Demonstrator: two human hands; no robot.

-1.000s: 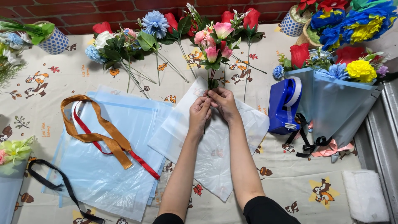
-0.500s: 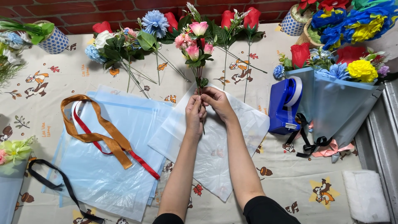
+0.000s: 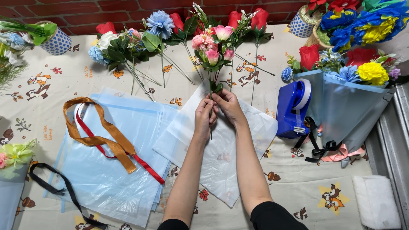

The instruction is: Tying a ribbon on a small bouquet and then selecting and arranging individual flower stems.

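Seeing both hands on the pink rose bunch (image 3: 211,42) now. Over the last second the bunch went from upright at frame centre to leaning left, and it has now swung back to roughly vertical, heads near the top centre, stems running down to the hands. The hands have barely shifted.

Left hand (image 3: 205,118) is clenched around the lower stems; one thin stem pokes out below it. Right hand (image 3: 228,106) pinches the stems just above, fingertips touching the left hand. Both grasping, nothing released.

The bunch sits over the upper corner of the white wrapping sheet (image 3: 230,153), which lies on the table (image 3: 298,187) overlapping the blue sheets (image 3: 110,170) to the left. My read: the stems are being lined up on that sheet, alignment not settled, wrapping not started.

Nearby and untouched: orange ribbon (image 3: 102,138) and red ribbon (image 3: 145,166) on the blue sheets, blue tape dispenser (image 3: 292,108) right of the hands, finished blue-wrapped bouquet (image 3: 353,102) far right, loose flowers (image 3: 140,47) upper left.
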